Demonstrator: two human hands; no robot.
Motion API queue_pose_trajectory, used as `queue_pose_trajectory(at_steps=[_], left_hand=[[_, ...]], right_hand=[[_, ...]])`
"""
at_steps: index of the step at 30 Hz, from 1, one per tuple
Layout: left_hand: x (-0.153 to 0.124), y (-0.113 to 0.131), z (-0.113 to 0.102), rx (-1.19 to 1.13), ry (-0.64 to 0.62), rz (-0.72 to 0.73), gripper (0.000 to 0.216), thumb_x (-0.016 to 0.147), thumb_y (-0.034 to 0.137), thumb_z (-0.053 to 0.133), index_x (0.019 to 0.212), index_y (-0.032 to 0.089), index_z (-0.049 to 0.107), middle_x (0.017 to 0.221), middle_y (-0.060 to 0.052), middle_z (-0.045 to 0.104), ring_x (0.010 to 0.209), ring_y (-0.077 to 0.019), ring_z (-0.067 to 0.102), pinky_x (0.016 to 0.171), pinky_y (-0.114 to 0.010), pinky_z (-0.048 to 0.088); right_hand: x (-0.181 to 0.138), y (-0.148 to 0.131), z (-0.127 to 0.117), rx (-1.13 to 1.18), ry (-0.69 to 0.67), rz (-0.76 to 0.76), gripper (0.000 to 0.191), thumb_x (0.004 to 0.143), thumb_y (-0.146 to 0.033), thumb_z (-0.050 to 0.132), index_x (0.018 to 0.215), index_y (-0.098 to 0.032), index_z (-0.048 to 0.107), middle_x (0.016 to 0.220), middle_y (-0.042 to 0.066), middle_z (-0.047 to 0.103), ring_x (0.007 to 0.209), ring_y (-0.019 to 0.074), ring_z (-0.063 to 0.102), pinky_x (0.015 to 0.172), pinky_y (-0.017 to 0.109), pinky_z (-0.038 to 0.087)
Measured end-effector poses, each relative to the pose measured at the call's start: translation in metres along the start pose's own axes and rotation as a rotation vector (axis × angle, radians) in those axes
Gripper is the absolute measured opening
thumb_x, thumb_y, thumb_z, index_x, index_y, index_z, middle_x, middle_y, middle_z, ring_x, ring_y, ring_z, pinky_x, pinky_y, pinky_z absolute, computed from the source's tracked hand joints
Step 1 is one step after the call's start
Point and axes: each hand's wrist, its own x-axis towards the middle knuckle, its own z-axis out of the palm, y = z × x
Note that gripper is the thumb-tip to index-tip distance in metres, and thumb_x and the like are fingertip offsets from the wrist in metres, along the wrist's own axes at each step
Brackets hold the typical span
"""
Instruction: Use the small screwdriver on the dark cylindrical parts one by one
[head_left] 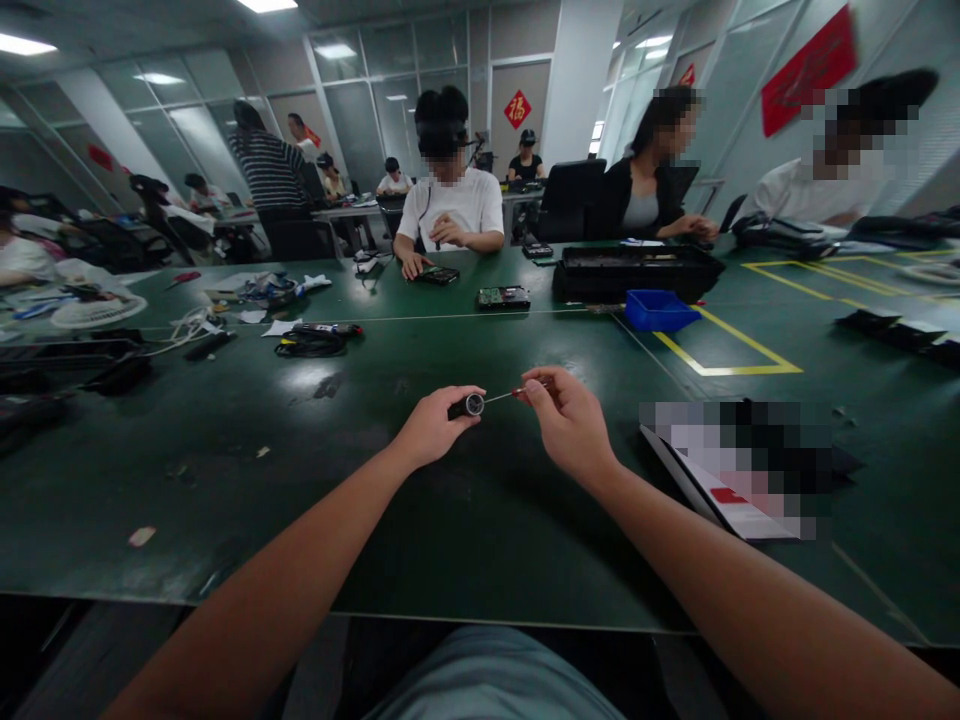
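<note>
My left hand (437, 425) grips a short black cylinder (466, 406) with a pale ring around its round end, which faces right. Fingers of my right hand (568, 420) are closed on the dark red handle of a screwdriver (519, 392). Its thin metal shaft points left, and the tip reaches the cylinder's round end; whether it goes inside I cannot tell. Both hands are held above the green table (480, 540), near its middle.
A bundled black cable (319, 340) lies ahead on the left. Straight across are a hard drive (504, 297), a blue bin (660, 310) and a long black tray (637, 270). To the right lies a white-edged booklet (690, 480). Opposite, a person (454, 215) handles another drive.
</note>
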Motion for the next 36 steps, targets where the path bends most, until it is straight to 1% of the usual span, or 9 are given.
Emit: queue_pose_trajectory(at_steps=[3,13,16,18,22,27,31,34,36], left_hand=[[0.000,0.000,0.001,-0.006,0.008,-0.009,0.039,0.086,0.019,0.072,0.125,0.026,0.068,0.126,-0.005,0.069,0.119,-0.0245,0.062,0.108,-0.044,0.043],[-0.001,0.004,0.000,-0.053,0.009,-0.032,0.042,0.085,0.016,0.072,0.126,0.026,0.068,0.131,-0.005,0.069,0.126,-0.0248,0.060,0.115,-0.045,0.040],[-0.001,0.003,0.000,-0.045,0.002,-0.025,0.042,0.086,0.018,0.072,0.126,0.027,0.068,0.131,-0.005,0.068,0.125,-0.0247,0.060,0.114,-0.046,0.040],[-0.002,0.002,0.001,-0.039,0.002,-0.019,0.041,0.086,0.018,0.073,0.126,0.028,0.069,0.130,-0.004,0.069,0.124,-0.0244,0.061,0.113,-0.046,0.041],[-0.002,0.000,0.001,-0.025,0.011,-0.011,0.042,0.086,0.019,0.074,0.126,0.028,0.069,0.128,-0.004,0.070,0.122,-0.0243,0.062,0.111,-0.045,0.042],[-0.002,-0.003,0.002,-0.010,-0.002,-0.008,0.042,0.086,0.020,0.074,0.127,0.029,0.069,0.128,-0.004,0.070,0.122,-0.0246,0.062,0.110,-0.046,0.043],[-0.001,-0.004,0.002,-0.002,-0.005,-0.004,0.042,0.086,0.020,0.074,0.127,0.029,0.069,0.128,-0.004,0.070,0.121,-0.0245,0.062,0.109,-0.045,0.044],[-0.001,-0.004,0.002,-0.005,-0.005,-0.002,0.041,0.086,0.019,0.073,0.126,0.027,0.069,0.126,-0.004,0.071,0.120,-0.0242,0.063,0.109,-0.044,0.044],[-0.001,-0.004,0.003,-0.009,-0.004,-0.003,0.041,0.086,0.018,0.074,0.125,0.027,0.069,0.126,-0.004,0.071,0.120,-0.0243,0.063,0.109,-0.043,0.044]], right_hand=[[0.001,0.002,0.000,0.004,0.033,-0.021,0.021,0.097,-0.038,0.053,0.103,-0.022,0.064,0.092,0.006,0.076,0.087,0.0224,0.073,0.081,0.039,0.055],[0.003,0.000,-0.004,-0.010,0.006,-0.019,0.023,0.096,-0.041,0.055,0.102,-0.022,0.068,0.089,0.005,0.076,0.083,0.0209,0.072,0.077,0.035,0.053],[0.003,-0.005,-0.006,-0.158,0.028,-0.033,0.032,0.095,-0.049,0.057,0.084,-0.022,0.068,0.070,0.001,0.070,0.062,0.0164,0.063,0.061,0.030,0.045],[0.003,-0.007,-0.008,-0.244,0.043,-0.046,0.042,0.093,-0.053,0.059,0.066,-0.022,0.062,0.056,-0.002,0.059,0.051,0.0134,0.052,0.053,0.028,0.036],[0.003,-0.008,-0.007,-0.309,0.061,-0.080,0.052,0.092,-0.053,0.060,0.052,-0.022,0.047,0.047,-0.005,0.045,0.046,0.0111,0.041,0.050,0.029,0.028],[0.002,-0.006,-0.006,-0.302,0.045,-0.118,0.049,0.090,-0.051,0.063,0.054,-0.023,0.046,0.048,-0.005,0.044,0.046,0.0106,0.040,0.049,0.028,0.028],[0.001,-0.005,-0.006,-0.265,0.000,-0.135,0.034,0.088,-0.046,0.068,0.066,-0.022,0.058,0.055,-0.003,0.056,0.050,0.0126,0.050,0.051,0.027,0.036],[0.000,-0.004,-0.006,-0.182,-0.072,-0.213,0.012,0.089,-0.035,0.067,0.088,-0.022,0.068,0.079,0.002,0.072,0.070,0.0176,0.066,0.066,0.031,0.050],[0.000,-0.004,-0.006,-0.140,-0.119,-0.275,0.010,0.091,-0.027,0.062,0.097,-0.023,0.068,0.093,0.004,0.074,0.083,0.0197,0.069,0.077,0.034,0.054]])
